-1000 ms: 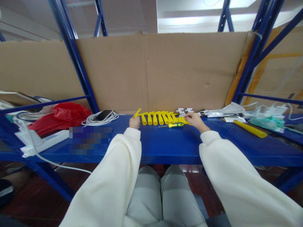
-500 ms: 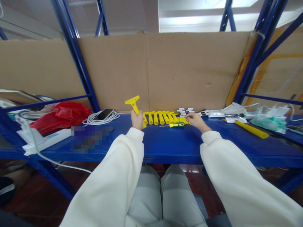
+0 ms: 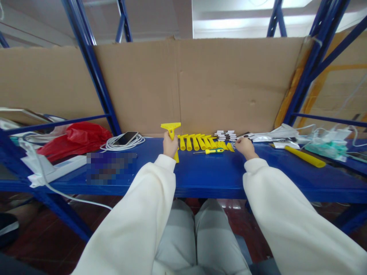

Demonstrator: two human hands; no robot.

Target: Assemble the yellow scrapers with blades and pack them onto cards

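Note:
My left hand [image 3: 171,145] is wrapped round the handle of a yellow T-shaped scraper [image 3: 171,126], its wide head up and the handle's end showing below. My right hand [image 3: 245,148] is held low over the shelf with fingers drawn together; what they hold, if anything, is hidden. Beside its fingertips lie small silvery pieces [image 3: 233,146], too small to name for sure. Just left of these are short yellow plastic pieces [image 3: 223,145]. A row of several yellow scraper handles [image 3: 195,143] lies between my hands. In front of it rests a yellow-and-green screwdriver [image 3: 214,151].
Small white-and-black packs [image 3: 225,135] lie behind the yellow pieces. A yellow tube [image 3: 305,157] and silvery bags [image 3: 276,134] are at right. On the left are a phone [image 3: 125,138] on a coiled white cable, a red bag [image 3: 76,141] and a power strip [image 3: 67,168]. Cardboard [image 3: 215,84] walls the back.
My left hand has shifted slightly right, turning the scraper so its head sits level and lower. My right hand has moved right, off the short yellow pieces to the silvery ones, its fingers now curled in.

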